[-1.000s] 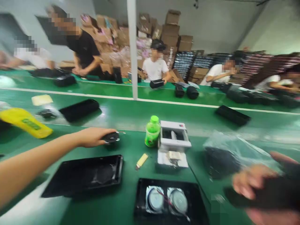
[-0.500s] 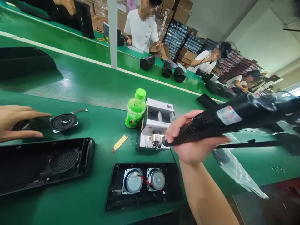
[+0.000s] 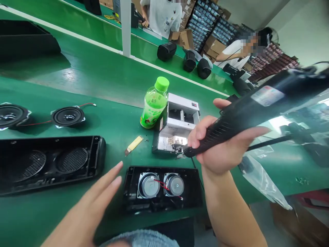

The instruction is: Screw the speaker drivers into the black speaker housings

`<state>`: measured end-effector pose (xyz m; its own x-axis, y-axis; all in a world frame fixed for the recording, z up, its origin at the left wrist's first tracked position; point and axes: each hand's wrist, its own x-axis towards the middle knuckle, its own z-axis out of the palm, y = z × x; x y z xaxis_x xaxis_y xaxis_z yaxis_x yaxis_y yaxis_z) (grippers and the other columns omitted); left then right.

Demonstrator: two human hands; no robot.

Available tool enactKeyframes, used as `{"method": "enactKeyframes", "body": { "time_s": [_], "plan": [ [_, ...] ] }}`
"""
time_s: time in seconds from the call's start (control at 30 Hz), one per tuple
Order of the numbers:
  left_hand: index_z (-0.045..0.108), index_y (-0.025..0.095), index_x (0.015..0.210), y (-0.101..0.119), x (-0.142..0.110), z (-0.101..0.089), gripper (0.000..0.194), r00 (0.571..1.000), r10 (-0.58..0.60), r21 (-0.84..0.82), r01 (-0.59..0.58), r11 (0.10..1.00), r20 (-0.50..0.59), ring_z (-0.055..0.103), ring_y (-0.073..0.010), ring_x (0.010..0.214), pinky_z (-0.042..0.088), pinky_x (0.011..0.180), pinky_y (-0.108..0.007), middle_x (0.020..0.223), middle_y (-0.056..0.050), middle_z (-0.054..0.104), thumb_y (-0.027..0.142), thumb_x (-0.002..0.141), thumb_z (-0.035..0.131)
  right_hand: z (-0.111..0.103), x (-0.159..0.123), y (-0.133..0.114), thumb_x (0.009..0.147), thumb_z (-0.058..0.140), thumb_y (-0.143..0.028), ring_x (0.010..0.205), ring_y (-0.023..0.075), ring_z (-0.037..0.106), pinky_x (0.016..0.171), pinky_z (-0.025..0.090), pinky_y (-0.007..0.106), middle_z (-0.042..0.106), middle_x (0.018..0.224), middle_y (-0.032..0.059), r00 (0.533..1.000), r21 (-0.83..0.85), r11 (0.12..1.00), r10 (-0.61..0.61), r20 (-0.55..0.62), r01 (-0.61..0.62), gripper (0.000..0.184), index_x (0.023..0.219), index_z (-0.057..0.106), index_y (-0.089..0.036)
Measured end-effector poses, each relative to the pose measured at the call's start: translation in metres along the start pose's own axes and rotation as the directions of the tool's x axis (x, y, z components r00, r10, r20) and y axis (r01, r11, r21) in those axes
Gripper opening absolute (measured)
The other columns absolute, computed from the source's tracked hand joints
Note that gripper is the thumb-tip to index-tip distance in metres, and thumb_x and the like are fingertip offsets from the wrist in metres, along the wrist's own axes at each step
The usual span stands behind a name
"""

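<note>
My right hand [image 3: 221,147] is closed around a black electric screwdriver [image 3: 257,106], whose tip rests at the front of a white screw feeder box [image 3: 180,123]. My left hand [image 3: 92,202] hovers open, fingers stretched, just left of a black speaker housing [image 3: 161,188] that holds two mounted speaker drivers with red wires. Farther left lies an empty black speaker housing [image 3: 51,164] with two mesh grilles. Two loose round speaker drivers [image 3: 68,116], joined by a red wire, lie on the green table behind it.
A green drink bottle [image 3: 154,103] stands beside the feeder box. A small yellow strip [image 3: 134,144] lies on the table. A clear plastic bag [image 3: 259,178] lies at right. A white post [image 3: 125,27] rises from the conveyor; other people work beyond it with black speakers.
My left hand has left the loose drivers and moved down toward the near housing. My right hand brought the screwdriver tip lower, onto the feeder box. The view tilted down.
</note>
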<state>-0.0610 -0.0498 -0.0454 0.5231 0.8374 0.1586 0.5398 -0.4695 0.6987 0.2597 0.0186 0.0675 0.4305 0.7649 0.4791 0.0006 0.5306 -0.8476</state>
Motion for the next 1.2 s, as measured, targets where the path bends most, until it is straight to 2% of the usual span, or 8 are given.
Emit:
{"method": "enactKeyframes", "body": {
  "time_s": [0.07, 0.2, 0.3, 0.43, 0.57, 1.0, 1.1, 1.2],
  "plan": [
    [0.013, 0.046, 0.181, 0.002, 0.003, 0.018, 0.108, 1.000, 0.008, -0.018, -0.008, 1.000, 0.003, 0.047, -0.0455, 0.163, 0.060, 0.120, -0.066, 0.189, -0.006, 0.028, 0.059, 0.095, 0.078, -0.004, -0.006, -0.006, 0.092, 0.053, -0.093, 0.033, 0.0153, 0.051, 0.029, 0.039, 0.027, 0.061, 0.056, -0.0063, 1.000, 0.008, 1.000, -0.017, 0.006, 0.017, 0.076, 0.122, 0.074, -0.026],
    [0.016, 0.037, 0.182, 0.001, 0.014, 0.033, 0.103, 1.000, 0.005, -0.067, -0.005, 0.998, 0.003, 0.051, -0.0403, 0.162, 0.056, 0.126, -0.059, 0.183, -0.010, 0.041, 0.056, 0.100, 0.075, -0.006, -0.011, -0.031, 0.092, 0.064, -0.084, 0.036, 0.0179, 0.055, 0.035, 0.047, 0.032, 0.068, 0.060, -0.0041, 0.998, 0.032, 0.998, -0.057, 0.009, 0.057, 0.063, 0.119, 0.074, -0.028],
    [0.022, 0.040, 0.180, 0.003, 0.020, 0.030, 0.099, 0.999, -0.040, -0.110, 0.041, 0.993, 0.020, 0.052, -0.0398, 0.162, 0.051, 0.130, -0.062, 0.181, -0.008, 0.045, 0.059, 0.098, 0.076, 0.001, -0.004, -0.036, 0.094, 0.068, -0.077, 0.038, 0.0175, 0.055, 0.036, 0.048, 0.031, 0.065, 0.060, -0.0051, 0.997, 0.024, 0.997, -0.071, -0.014, 0.071, 0.052, 0.112, 0.072, -0.028],
    [0.024, 0.040, 0.178, 0.005, 0.023, 0.026, 0.099, 0.997, -0.072, -0.132, 0.075, 0.988, 0.027, 0.052, -0.0414, 0.161, 0.049, 0.131, -0.066, 0.179, -0.009, 0.047, 0.061, 0.097, 0.077, 0.009, 0.010, -0.011, 0.101, 0.049, -0.080, 0.034, 0.0148, 0.049, 0.030, 0.037, 0.027, 0.056, 0.055, -0.0064, 0.986, 0.015, 0.987, -0.158, -0.058, 0.160, 0.058, 0.107, 0.071, -0.026],
    [0.024, 0.041, 0.178, 0.003, 0.022, 0.028, 0.099, 0.997, -0.070, -0.124, 0.074, 0.990, 0.037, 0.052, -0.0424, 0.161, 0.048, 0.130, -0.068, 0.179, -0.009, 0.046, 0.062, 0.097, 0.076, 0.006, 0.014, 0.005, 0.103, 0.045, -0.078, 0.034, 0.0148, 0.048, 0.030, 0.036, 0.028, 0.056, 0.054, -0.0065, 0.986, -0.003, 0.988, -0.155, -0.066, 0.155, 0.059, 0.107, 0.070, -0.026],
    [0.024, 0.041, 0.178, 0.006, 0.022, 0.026, 0.098, 0.994, -0.092, -0.135, 0.099, 0.986, 0.057, 0.050, -0.0402, 0.162, 0.046, 0.133, -0.066, 0.179, -0.008, 0.045, 0.065, 0.098, 0.074, 0.005, 0.014, 0.001, 0.101, 0.043, -0.087, 0.034, 0.0132, 0.050, 0.030, 0.035, 0.028, 0.055, 0.057, -0.0069, 0.989, -0.049, 0.989, -0.142, -0.029, 0.140, 0.065, 0.105, 0.067, -0.027],
    [0.025, 0.039, 0.178, 0.006, 0.022, 0.026, 0.097, 0.995, -0.087, -0.135, 0.094, 0.986, 0.053, 0.050, -0.0417, 0.161, 0.046, 0.133, -0.067, 0.179, -0.009, 0.045, 0.064, 0.098, 0.075, 0.007, 0.013, -0.001, 0.099, 0.037, -0.092, 0.034, 0.0128, 0.048, 0.030, 0.034, 0.028, 0.054, 0.056, -0.0072, 0.990, -0.065, 0.989, -0.137, -0.045, 0.134, 0.072, 0.105, 0.066, -0.027],
    [0.025, 0.039, 0.178, 0.007, 0.023, 0.026, 0.097, 0.996, -0.078, -0.145, 0.084, 0.986, 0.047, 0.051, -0.0441, 0.160, 0.048, 0.130, -0.070, 0.178, -0.011, 0.046, 0.061, 0.099, 0.075, 0.007, 0.011, -0.006, 0.102, 0.037, -0.088, 0.037, 0.0132, 0.051, 0.033, 0.037, 0.028, 0.056, 0.058, -0.0062, 0.995, -0.088, 0.991, -0.099, -0.026, 0.097, 0.067, 0.104, 0.066, -0.028]
  ]
}}
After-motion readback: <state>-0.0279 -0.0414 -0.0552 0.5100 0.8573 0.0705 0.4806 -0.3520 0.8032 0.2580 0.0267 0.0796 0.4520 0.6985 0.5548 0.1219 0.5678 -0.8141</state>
